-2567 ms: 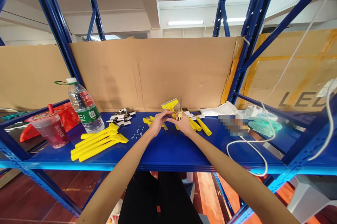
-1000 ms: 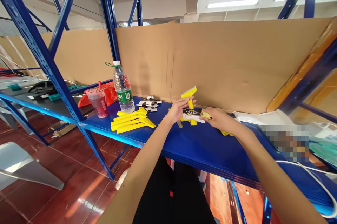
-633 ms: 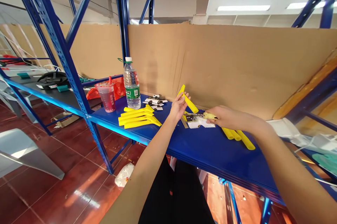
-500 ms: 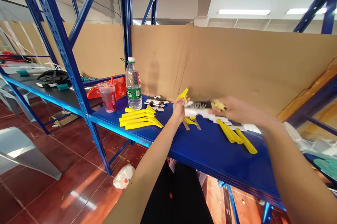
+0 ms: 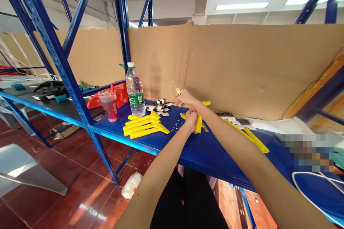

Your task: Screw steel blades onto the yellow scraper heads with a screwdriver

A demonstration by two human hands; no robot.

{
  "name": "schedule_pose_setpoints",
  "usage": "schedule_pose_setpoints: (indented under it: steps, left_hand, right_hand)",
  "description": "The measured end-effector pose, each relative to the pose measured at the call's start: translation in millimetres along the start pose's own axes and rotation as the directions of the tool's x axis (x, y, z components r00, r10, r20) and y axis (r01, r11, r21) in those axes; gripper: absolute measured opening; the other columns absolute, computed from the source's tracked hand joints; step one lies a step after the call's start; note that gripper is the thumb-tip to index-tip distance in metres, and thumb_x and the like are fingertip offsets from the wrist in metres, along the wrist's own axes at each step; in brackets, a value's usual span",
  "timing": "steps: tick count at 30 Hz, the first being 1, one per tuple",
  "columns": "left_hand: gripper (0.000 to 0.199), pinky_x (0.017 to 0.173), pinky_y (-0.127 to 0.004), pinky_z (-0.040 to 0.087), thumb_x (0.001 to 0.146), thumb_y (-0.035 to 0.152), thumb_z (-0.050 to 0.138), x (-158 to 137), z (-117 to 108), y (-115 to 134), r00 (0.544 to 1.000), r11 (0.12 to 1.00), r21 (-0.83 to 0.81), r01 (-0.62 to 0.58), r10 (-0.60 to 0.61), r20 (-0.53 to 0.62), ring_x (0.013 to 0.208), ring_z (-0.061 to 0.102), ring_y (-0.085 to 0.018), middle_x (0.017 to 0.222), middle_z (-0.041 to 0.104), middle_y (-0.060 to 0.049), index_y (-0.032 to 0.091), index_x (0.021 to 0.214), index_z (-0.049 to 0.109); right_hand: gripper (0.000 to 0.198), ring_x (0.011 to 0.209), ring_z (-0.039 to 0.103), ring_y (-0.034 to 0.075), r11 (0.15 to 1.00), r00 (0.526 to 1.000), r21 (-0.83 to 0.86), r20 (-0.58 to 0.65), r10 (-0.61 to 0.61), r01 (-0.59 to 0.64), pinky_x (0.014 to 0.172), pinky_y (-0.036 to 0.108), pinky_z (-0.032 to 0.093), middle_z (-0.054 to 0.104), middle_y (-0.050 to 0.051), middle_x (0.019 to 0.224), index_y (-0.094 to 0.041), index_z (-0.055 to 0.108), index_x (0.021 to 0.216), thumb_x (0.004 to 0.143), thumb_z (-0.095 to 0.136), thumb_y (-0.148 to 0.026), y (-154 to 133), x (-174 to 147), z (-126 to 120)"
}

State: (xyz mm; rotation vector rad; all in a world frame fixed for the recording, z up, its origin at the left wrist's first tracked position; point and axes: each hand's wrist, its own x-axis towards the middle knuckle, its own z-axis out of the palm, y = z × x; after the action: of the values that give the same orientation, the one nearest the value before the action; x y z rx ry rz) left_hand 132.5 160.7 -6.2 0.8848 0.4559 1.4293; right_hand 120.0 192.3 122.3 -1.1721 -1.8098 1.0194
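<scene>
My left hand (image 5: 190, 120) is closed around a yellow plastic handle (image 5: 198, 124) just above the blue shelf. My right hand (image 5: 186, 98) crosses above it, holding a small screwdriver (image 5: 177, 91) with a pale yellow grip and a thin shaft tilted up and to the left. Tiny screw-like bits (image 5: 176, 127) lie scattered left of my left hand. Further left, several yellow handles with angled ends (image 5: 142, 125) rest in a pile. Other yellow tubular handles (image 5: 259, 143) lie to the right, partly behind my right forearm.
A water bottle (image 5: 135, 92) and a cup of red drink (image 5: 109, 106) stand at the left. Black-and-white cards (image 5: 158, 108) lie behind the pile. Blue rack posts (image 5: 120, 17) rise at the left, and cardboard (image 5: 236, 67) closes off the back. White plastic wrapping (image 5: 274, 125) lies right.
My right hand has moved left from the card strip at the right and now shows a screwdriver pointing upward. My left hand has lowered, its yellow piece now near the shelf.
</scene>
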Motion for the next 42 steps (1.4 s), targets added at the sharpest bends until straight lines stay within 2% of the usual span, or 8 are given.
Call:
schedule_pose_setpoints:
  steps: [5,11,14,18,22,28,33,42]
  left_hand:
    - [0.035,0.073,-0.030,0.061,0.084,0.018,0.089,-7,15,12,0.980,0.999,0.017,0.042,-0.038,-0.197,0.113,0.083,-0.031,0.110,0.078,-0.008,0.021,0.103,0.060]
    - [0.038,0.068,-0.026,0.060,0.083,0.029,0.098,-39,28,43,0.992,0.993,0.121,-0.007,0.021,-0.121,0.115,0.084,-0.032,0.120,0.078,-0.010,0.020,0.104,0.066]
    - [0.045,0.057,-0.024,0.055,0.081,0.039,0.100,-68,17,59,0.998,0.977,0.209,-0.041,0.050,-0.039,0.109,0.085,-0.032,0.124,0.078,-0.012,0.020,0.108,0.069]
    - [0.045,0.046,-0.023,0.049,0.082,0.043,0.097,-113,-4,77,0.996,0.939,0.337,-0.073,0.088,-0.030,0.095,0.085,-0.029,0.137,0.077,-0.019,0.019,0.109,0.071]
    - [0.045,0.044,-0.024,0.049,0.085,0.046,0.094,-144,-22,89,0.995,0.884,0.467,-0.031,0.074,-0.073,0.084,0.080,-0.024,0.140,0.077,-0.021,0.017,0.114,0.076]
    - [0.053,0.044,-0.024,0.051,0.086,0.056,0.095,-161,-31,83,0.987,0.833,0.548,-0.080,0.142,-0.072,0.065,0.067,-0.013,0.142,0.076,-0.019,0.019,0.119,0.076]
    - [0.053,0.042,-0.024,0.051,0.082,0.055,0.099,-163,-31,78,0.986,0.816,0.573,-0.073,0.146,-0.083,0.061,0.065,-0.012,0.129,0.077,-0.016,0.019,0.113,0.074]
    - [0.046,0.045,-0.025,0.053,0.090,0.051,0.093,-162,-34,80,0.995,0.829,0.557,-0.056,0.090,-0.033,0.066,0.070,-0.014,0.131,0.080,-0.017,0.018,0.118,0.077]
  right_hand:
    - [0.058,0.043,0.040,0.009,0.983,0.933,0.003,-0.314,-0.174,0.184,0.033,0.022,0.026,0.054,-0.003,0.058,-0.025,0.056,0.082,0.093,0.087,-0.073,28,-22,-72]
    - [0.070,0.048,0.047,0.011,0.975,0.912,0.199,-0.410,-0.005,0.095,0.035,0.020,0.027,0.059,-0.005,0.071,-0.029,0.047,0.098,0.087,0.078,-0.091,73,-82,-121]
    - [0.076,0.053,0.050,0.011,0.955,0.906,0.253,-0.422,-0.034,0.153,0.040,0.021,0.033,0.063,-0.005,0.076,-0.028,0.050,0.096,0.076,0.084,-0.092,106,-111,-121]
    - [0.067,0.055,0.049,0.010,0.948,0.838,0.207,-0.537,-0.097,0.243,0.047,0.026,0.041,0.070,0.000,0.086,-0.023,0.067,0.096,0.076,0.087,-0.085,135,-129,-115]
    - [0.060,0.060,0.057,0.012,0.926,0.822,0.275,-0.566,-0.060,0.257,0.060,0.031,0.049,0.074,0.003,0.096,-0.021,0.074,0.098,0.070,0.096,-0.070,136,-127,-112]
    - [0.068,0.064,0.064,0.018,0.893,0.705,0.197,-0.690,-0.167,0.405,0.067,0.035,0.056,0.064,-0.004,0.085,-0.029,0.053,0.113,0.077,0.090,-0.075,116,-133,-99]
    - [0.061,0.062,0.064,0.019,0.863,0.716,0.113,-0.615,-0.329,0.493,0.067,0.038,0.055,0.070,0.002,0.099,-0.031,0.044,0.123,0.097,0.071,-0.078,98,-154,-81]
    - [0.060,0.086,0.074,0.026,0.898,0.777,-0.005,-0.499,-0.383,0.439,0.073,0.039,0.058,0.077,0.008,0.107,-0.030,0.049,0.132,0.101,0.065,-0.078,99,-165,-64]
